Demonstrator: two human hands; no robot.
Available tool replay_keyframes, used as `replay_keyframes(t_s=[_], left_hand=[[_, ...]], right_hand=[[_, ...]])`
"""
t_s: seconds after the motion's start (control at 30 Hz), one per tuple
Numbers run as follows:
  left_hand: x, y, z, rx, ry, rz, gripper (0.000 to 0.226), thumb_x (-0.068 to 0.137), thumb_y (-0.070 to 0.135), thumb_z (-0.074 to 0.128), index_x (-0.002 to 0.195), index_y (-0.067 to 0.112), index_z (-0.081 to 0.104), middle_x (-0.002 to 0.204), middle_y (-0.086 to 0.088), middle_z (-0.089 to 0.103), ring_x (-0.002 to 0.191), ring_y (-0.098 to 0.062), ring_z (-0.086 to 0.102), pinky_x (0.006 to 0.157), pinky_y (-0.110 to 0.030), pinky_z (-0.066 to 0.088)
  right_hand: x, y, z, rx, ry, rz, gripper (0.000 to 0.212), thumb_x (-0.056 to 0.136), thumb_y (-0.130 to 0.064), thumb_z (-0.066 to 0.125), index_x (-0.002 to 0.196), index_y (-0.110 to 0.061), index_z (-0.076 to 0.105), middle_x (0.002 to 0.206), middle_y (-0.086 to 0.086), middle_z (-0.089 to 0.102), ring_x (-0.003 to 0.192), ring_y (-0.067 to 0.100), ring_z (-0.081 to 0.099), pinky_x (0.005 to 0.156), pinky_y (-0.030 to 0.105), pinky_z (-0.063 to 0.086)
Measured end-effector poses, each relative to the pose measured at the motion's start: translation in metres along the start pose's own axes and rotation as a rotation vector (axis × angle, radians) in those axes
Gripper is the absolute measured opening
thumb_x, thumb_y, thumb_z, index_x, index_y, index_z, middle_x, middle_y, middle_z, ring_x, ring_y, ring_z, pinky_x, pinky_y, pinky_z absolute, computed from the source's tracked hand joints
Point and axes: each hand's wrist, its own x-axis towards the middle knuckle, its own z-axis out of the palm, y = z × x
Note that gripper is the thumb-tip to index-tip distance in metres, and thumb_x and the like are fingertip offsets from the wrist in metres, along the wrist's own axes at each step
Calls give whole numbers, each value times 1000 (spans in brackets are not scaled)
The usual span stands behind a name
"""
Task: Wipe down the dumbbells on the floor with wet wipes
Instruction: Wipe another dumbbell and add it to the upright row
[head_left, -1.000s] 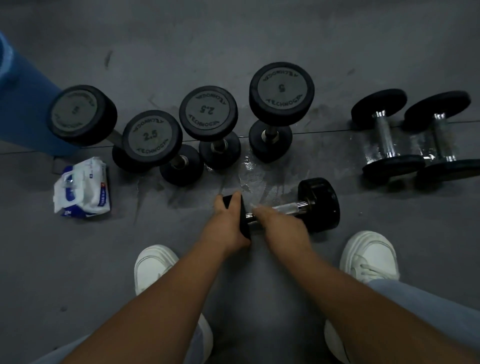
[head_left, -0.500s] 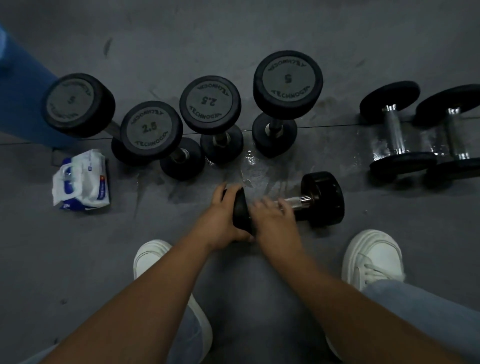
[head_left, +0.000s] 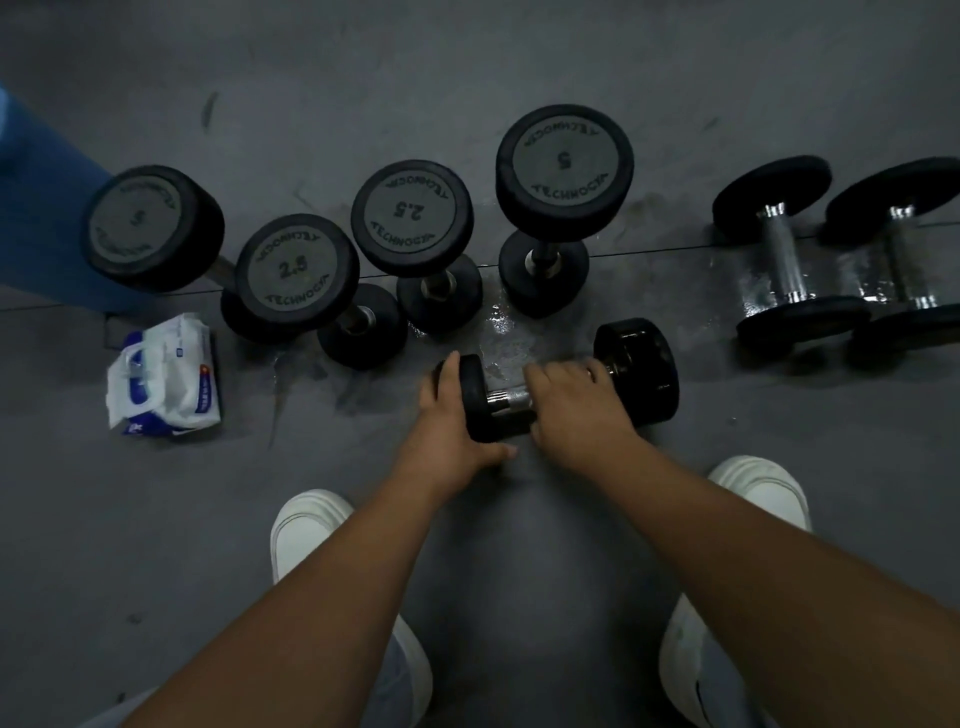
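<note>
Dumbbells (head_left: 563, 161) stand on end in a row of four on the grey floor (head_left: 519, 62) just beyond the grip, and a pair of chrome-handled dumbbells (head_left: 779, 254) lies well to its right. One black dumbbell (head_left: 636, 369) lies on a wet patch (head_left: 506, 332). The left hand (head_left: 447, 415) curls round its left head, and the right hand (head_left: 571, 410) wraps over the handle beside the right head. A pack of wet wipes (head_left: 163, 379) sits well to the left.
</note>
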Motion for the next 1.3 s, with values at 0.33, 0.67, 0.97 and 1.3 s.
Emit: replay_keyframes(t_s=[0.33, 0.67, 0.97, 1.3], left_hand=[[2, 8, -9, 105, -185, -186, 113, 47, 43, 86, 145, 29, 30, 124, -7, 60, 108, -28, 59, 90, -38, 54], [-48, 12, 25, 153, 47, -13, 108, 80, 36, 78, 157, 21, 3, 162, -7, -7, 136, -34, 41, 110, -40, 38], [-10, 17, 7, 308, -69, -78, 125, 62, 29, 87, 153, 27, 1, 155, -8, -1, 115, -39, 57, 94, -42, 51], [4, 18, -2, 310, -102, -66, 127, 59, 28, 88, 154, 26, 4, 148, -10, 13, 110, -37, 59, 91, -37, 50]], right_hand=[[4, 18, -37, 153, -492, -44, 25, 92, -35, 55, 117, -32, 58, 120, 1, 63, 114, 23, 56, 94, 33, 41], [-51, -30, -6, 148, 24, 162, 55, 78, -17, 25, 119, -11, 62, 122, 9, 62, 121, 29, 54, 99, 43, 40], [-22, -33, -5, -1, 7, 14, 52, 78, -17, 23, 111, -13, 63, 106, 9, 65, 104, 28, 58, 93, 41, 41], [3, -19, -14, -3, -41, -88, 38, 87, -22, 29, 112, -21, 58, 111, 2, 62, 110, 23, 54, 97, 37, 32]])
